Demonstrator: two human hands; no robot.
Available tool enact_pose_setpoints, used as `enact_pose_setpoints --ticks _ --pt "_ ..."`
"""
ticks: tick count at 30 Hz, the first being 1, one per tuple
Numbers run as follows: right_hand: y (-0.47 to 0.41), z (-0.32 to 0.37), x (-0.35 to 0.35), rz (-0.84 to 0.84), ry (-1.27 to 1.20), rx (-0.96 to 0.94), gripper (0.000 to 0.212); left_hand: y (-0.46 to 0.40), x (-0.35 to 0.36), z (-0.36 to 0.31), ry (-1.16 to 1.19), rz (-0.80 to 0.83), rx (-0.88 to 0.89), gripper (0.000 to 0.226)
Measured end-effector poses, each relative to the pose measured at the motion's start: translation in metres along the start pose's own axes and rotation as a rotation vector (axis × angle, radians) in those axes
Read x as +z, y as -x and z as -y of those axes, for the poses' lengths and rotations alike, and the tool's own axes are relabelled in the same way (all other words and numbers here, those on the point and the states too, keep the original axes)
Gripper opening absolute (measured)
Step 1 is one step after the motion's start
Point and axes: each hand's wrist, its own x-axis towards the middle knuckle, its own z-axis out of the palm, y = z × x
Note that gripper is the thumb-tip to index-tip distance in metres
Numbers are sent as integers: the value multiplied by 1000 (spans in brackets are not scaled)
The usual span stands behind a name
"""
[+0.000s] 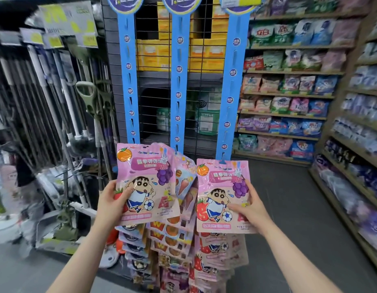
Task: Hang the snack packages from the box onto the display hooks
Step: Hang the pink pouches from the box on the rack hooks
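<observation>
The left hand [111, 205] grips one pink snack package [147, 182] by its lower left edge, thumb on the front, and holds it up before the left blue display strip [129, 81]. The right hand [249, 208] pinches a second package [222, 197] at its right side — its top touches the bottom of the right strip [232, 92]. Both packages show a cartoon boy with a football, an orange and grapes.

Green detergent bag [261, 34] on shelf: "立白"; hanging snack packs [160, 226]: letter "W"
</observation>
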Motion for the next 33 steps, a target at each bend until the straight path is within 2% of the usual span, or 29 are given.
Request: enact_pose_setpoints --ticks 2,8,15,16,19,22,33 --pt "0 -2 1 6 16 -9 119 2 2 0 2 16 1 23" --pt "-2 1 -8 -95 194 -6 99 4 14 -17 30 70 42 13" --pt "7 20 -36 -177 193 -31 85 -15 68 -53 -41 302 103 34" --pt "9 22 -41 -187 194 -35 84 -19 77 -60 -36 332 98 38" --pt "17 24 -55 -230 196 -32 83 -28 105 -74 -2 430 118 23" --pt "24 20 -67 -266 193 -17 83 -34 126 -86 -3 507 99 25" --pt "26 0 -70 -285 184 39 83 -56 147 -69 -69 565 94 21"
